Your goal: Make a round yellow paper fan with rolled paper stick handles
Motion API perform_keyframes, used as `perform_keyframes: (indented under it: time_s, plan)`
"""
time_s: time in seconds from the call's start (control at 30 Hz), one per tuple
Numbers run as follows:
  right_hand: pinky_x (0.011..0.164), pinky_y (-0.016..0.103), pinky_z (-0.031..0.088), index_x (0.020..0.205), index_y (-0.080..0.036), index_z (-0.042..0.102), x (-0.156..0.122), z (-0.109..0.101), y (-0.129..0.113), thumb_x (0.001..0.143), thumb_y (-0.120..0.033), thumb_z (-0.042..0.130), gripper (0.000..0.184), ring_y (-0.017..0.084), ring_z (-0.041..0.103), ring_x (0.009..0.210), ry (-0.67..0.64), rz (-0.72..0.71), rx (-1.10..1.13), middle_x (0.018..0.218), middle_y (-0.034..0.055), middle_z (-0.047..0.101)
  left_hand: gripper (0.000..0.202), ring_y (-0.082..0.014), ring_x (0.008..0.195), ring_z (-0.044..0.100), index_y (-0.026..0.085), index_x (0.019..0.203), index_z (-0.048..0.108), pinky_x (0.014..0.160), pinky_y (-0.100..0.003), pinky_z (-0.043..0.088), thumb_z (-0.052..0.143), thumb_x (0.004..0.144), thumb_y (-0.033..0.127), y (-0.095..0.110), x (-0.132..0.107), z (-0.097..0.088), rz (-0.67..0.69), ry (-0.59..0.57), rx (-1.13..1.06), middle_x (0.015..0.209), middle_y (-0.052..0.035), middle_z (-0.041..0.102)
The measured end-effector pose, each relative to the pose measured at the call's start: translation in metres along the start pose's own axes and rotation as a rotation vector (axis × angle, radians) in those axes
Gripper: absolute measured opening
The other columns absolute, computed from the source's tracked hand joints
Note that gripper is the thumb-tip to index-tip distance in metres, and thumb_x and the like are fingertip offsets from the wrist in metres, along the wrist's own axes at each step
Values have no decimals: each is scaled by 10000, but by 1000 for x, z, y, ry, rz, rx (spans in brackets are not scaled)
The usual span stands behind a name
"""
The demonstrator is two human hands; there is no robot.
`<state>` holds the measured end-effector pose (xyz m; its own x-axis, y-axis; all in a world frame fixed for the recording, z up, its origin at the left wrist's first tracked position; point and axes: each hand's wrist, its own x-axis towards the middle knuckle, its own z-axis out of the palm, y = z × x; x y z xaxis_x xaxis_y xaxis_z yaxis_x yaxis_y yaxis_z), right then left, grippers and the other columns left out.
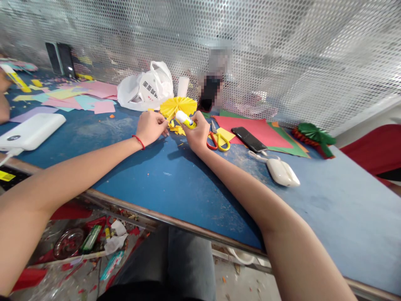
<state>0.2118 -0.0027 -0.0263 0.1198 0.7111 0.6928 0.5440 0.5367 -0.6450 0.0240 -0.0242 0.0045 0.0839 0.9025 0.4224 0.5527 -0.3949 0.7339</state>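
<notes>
My right hand [199, 133] is wrapped round a yellow glue stick [189, 121] whose white end points up and left. Pinched in my left hand [151, 127] is the left edge of a yellow pleated paper fan [178, 107], which is spread out just beyond both hands. Small yellow paper scraps [177, 129] lie on the table between my hands. Right beside my right hand are scissors [218, 139] with red and yellow handles, resting partly on a yellow paper piece.
A white plastic bag [147, 88] stands behind my left hand. Coloured paper sheets [103, 106] spread at left, near a white power bank [33, 131]. Rightward lie red paper [250, 125], a phone [249, 139], a white charger [282, 172] and a green-and-orange folded paper piece [315, 136]. Another person's hand [3, 96] shows far left.
</notes>
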Motion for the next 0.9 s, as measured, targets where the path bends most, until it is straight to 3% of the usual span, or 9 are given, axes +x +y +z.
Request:
perform_keyframes:
  time_s: [0.2, 0.3, 0.5, 0.7, 0.9]
  plan:
    - [642, 293, 281, 759, -274, 349, 0, -2, 0, 796, -291, 736, 389, 152, 401, 645, 5, -3, -31, 671, -61, 435, 311, -179, 597, 686, 242, 603, 702, 779, -359, 588, 636, 906, 221, -3, 4, 4, 28, 55, 37, 583, 30, 699]
    - [647, 295, 291, 755, -274, 364, -1, -3, 0, 778, -292, 744, 381, 155, 409, 647, 24, 4, -22, 668, -63, 461, 320, -173, 583, 689, 212, 607, 713, 757, -343, 580, 640, 909, 135, -2, 4, 5, 23, 64, 38, 573, 28, 693]
    - [660, 298, 283, 751, -271, 370, 3, -5, 4, 765, -265, 732, 362, 149, 404, 658, 80, 15, -48, 675, -63, 451, 333, -183, 618, 711, 212, 588, 702, 757, -344, 574, 640, 898, 111, -8, 8, 1, 28, 85, 32, 588, 8, 707]
    - [652, 289, 262, 739, -262, 340, 5, -6, 6, 760, -266, 741, 401, 125, 377, 660, 129, 45, -93, 671, -74, 393, 326, -179, 654, 709, 318, 614, 684, 739, -359, 612, 690, 931, 244, -13, 11, -3, 5, 59, -16, 647, 43, 741]
    - [646, 297, 274, 723, -260, 348, 19, -15, 13, 735, -221, 803, 456, 116, 366, 653, 119, 67, -83, 665, -80, 376, 284, -152, 625, 716, 187, 685, 733, 661, -299, 602, 692, 959, 125, -13, 22, -5, -40, 133, -97, 693, -13, 763]
